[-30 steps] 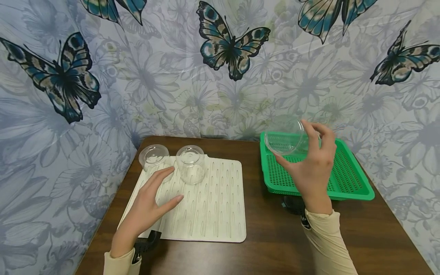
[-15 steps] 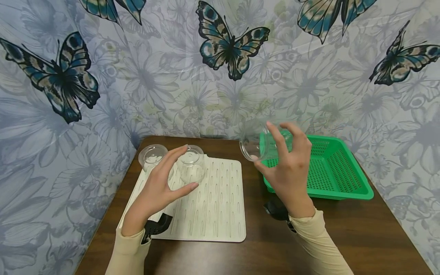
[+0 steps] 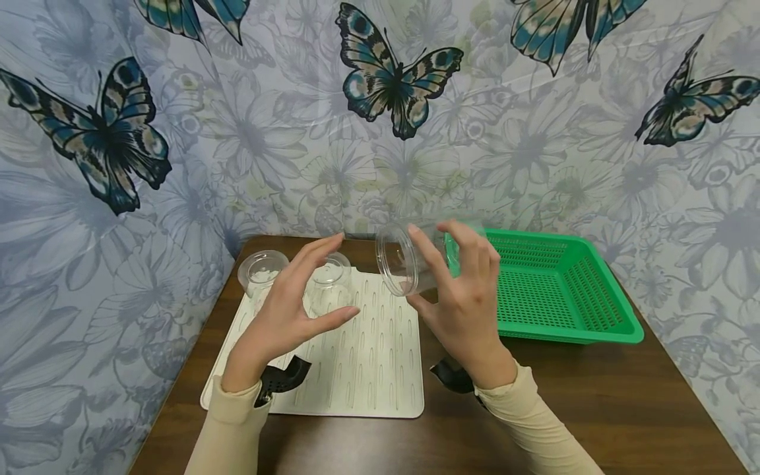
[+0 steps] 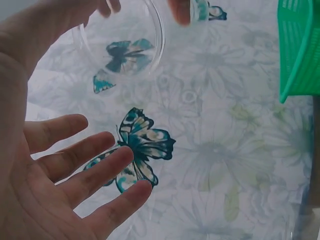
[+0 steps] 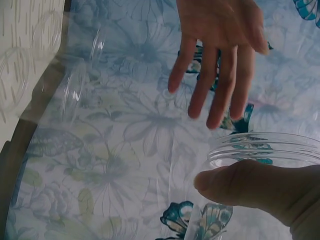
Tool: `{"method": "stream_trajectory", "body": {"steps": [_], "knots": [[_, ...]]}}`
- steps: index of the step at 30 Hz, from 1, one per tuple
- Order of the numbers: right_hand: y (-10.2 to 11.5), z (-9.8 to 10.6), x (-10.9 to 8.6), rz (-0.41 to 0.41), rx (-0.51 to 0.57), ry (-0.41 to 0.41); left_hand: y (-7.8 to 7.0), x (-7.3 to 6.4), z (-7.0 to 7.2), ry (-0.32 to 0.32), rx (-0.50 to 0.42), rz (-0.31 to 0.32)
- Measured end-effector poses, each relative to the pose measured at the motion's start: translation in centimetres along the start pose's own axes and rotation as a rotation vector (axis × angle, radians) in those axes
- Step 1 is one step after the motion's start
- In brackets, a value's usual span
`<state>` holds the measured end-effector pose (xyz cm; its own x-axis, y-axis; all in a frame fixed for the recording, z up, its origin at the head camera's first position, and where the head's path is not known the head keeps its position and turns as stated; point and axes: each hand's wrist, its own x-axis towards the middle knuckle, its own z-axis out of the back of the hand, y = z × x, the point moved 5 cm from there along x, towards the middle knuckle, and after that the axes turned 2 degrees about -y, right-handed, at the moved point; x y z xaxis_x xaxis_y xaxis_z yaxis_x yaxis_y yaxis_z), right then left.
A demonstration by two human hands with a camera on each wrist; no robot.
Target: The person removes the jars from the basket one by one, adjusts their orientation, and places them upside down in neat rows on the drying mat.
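My right hand (image 3: 466, 303) grips a clear jar (image 3: 393, 258), tipped on its side with its wide ridged rim pointing left. The jar is in the air over the right edge of a cream ribbed drying mat (image 3: 380, 369). My left hand (image 3: 276, 326) is raised over the mat, fingers spread and thumb apart, holding nothing. In the left wrist view its fingers are straight, below the jar's round rim (image 4: 160, 42). Two more clear jars stand at the mat's back left: one (image 3: 261, 269) at the corner, the other (image 3: 330, 280) partly hidden behind my left hand.
A green perforated basket (image 3: 570, 287) stands to the right on the brown wooden table (image 3: 534, 402). Behind the table hangs a cloth backdrop (image 3: 285, 165) with flowers and butterflies. Black camera mounts (image 3: 285, 376) sit at both wrists.
My right hand has carried the jar left from above the green basket to the mat's right edge, turning its rim leftward. My left hand has moved right and slightly up, still empty.
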<state>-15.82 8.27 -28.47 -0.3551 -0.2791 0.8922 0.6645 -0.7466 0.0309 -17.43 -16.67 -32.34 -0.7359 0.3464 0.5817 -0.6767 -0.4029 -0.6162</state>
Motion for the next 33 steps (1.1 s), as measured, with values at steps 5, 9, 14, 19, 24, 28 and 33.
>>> {"method": "stream_trajectory", "body": {"steps": [5,9,14,19,24,28,33], "knots": [[1.1,-0.7,0.1,0.031,-0.01,0.005,-0.7,0.9,-0.6,-0.001,-0.02,-0.038],[1.9,-1.2,0.1,0.052,-0.016,0.012,-1.3,1.7,-1.3,0.0,-0.039,-0.077],[2.7,-1.7,-0.1,0.078,-0.01,0.013,-1.6,2.2,-1.9,-0.021,-0.043,-0.104],[3.0,-1.8,-0.2,0.081,-0.006,0.026,-1.9,2.4,-2.1,-0.049,-0.04,-0.147],[2.9,-1.8,-0.2,0.092,0.033,0.031,-2.1,2.4,-1.8,-0.098,-0.039,-0.191],[2.7,-1.7,-0.3,0.106,0.071,0.037,-2.3,2.3,-1.6,-0.125,-0.022,-0.21],[2.4,-1.4,-0.4,0.134,0.128,0.049,-2.2,2.2,-1.4,-0.138,-0.02,-0.222]]}}
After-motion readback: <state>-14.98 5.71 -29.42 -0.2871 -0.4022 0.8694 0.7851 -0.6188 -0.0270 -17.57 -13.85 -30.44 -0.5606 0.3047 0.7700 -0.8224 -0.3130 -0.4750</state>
